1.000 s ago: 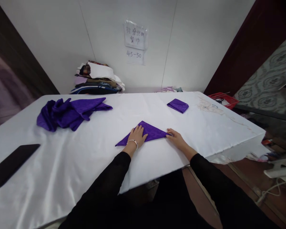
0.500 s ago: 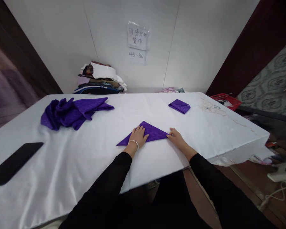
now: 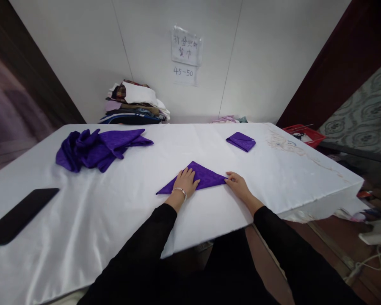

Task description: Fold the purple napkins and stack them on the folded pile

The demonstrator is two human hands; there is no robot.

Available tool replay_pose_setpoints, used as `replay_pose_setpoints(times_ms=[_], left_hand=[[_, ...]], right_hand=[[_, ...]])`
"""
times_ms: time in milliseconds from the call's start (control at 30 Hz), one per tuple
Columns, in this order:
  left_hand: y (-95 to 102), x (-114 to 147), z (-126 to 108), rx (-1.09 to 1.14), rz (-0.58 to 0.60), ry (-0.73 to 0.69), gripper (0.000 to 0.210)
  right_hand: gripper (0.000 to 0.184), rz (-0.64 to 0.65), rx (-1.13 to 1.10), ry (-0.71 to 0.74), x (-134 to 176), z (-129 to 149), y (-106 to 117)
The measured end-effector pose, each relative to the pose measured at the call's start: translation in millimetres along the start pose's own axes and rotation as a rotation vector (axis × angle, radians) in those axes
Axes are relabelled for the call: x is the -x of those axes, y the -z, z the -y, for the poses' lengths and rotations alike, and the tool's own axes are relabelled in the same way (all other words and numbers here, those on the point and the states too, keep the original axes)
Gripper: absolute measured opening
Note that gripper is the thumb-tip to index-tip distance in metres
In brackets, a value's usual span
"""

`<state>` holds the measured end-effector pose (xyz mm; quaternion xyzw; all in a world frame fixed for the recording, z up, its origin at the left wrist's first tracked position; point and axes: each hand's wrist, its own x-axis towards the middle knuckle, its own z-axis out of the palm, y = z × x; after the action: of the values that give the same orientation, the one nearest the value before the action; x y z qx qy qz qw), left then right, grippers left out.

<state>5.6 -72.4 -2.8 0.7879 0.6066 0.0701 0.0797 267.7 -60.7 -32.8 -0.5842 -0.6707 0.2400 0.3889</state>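
A purple napkin [image 3: 206, 177], folded into a flat triangle, lies on the white cloth with its peak pointing away from me. My left hand [image 3: 185, 181], with a bracelet at the wrist, rests on its left half, palm down and fingers stretched out. At the right corner, my right hand [image 3: 237, 184] pinches the tip between thumb and fingers. Farther back on the right is a folded purple napkin packet [image 3: 240, 141]. Crumpled purple cloth [image 3: 95, 148] is heaped at the back left.
The table [image 3: 206, 220] wears a white satin cloth, embroidered at the right. A dark flat panel [image 3: 22, 216] lies at the left. Stacked clothes [image 3: 135, 103] stand behind the table against the wall, under a paper sign [image 3: 186, 46]. Beyond the right edge sits a red basket [image 3: 314, 137].
Both hands keep their places on the triangular napkin, and its shape looks the same. The whole view has shifted very slightly.
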Motion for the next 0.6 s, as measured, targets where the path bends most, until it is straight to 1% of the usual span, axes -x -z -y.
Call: replay_pose_setpoints(times_ms=[167,267,433,600], left_hand=[[0.1,0.6,-0.1,-0.012,0.008,0.007,0.057],[-0.1,0.4,0.2,-0.008,0.012,0.009,0.057],[-1.5,-0.1,1.2,0.004,0.011,0.007,0.055],[-3.4,-1.0,2.3,0.009,0.013,0.008,0.057]], right_hand=[[0.024,-0.003,0.0,-0.001,-3.2,0.1,0.3],[0.026,0.017,-0.067,-0.011,-2.8,3.0,3.0],[0.03,0.045,-0.247,-0.044,0.9,14.6,7.7],[0.03,0.02,-0.313,-0.042,1.3,17.3,9.2]])
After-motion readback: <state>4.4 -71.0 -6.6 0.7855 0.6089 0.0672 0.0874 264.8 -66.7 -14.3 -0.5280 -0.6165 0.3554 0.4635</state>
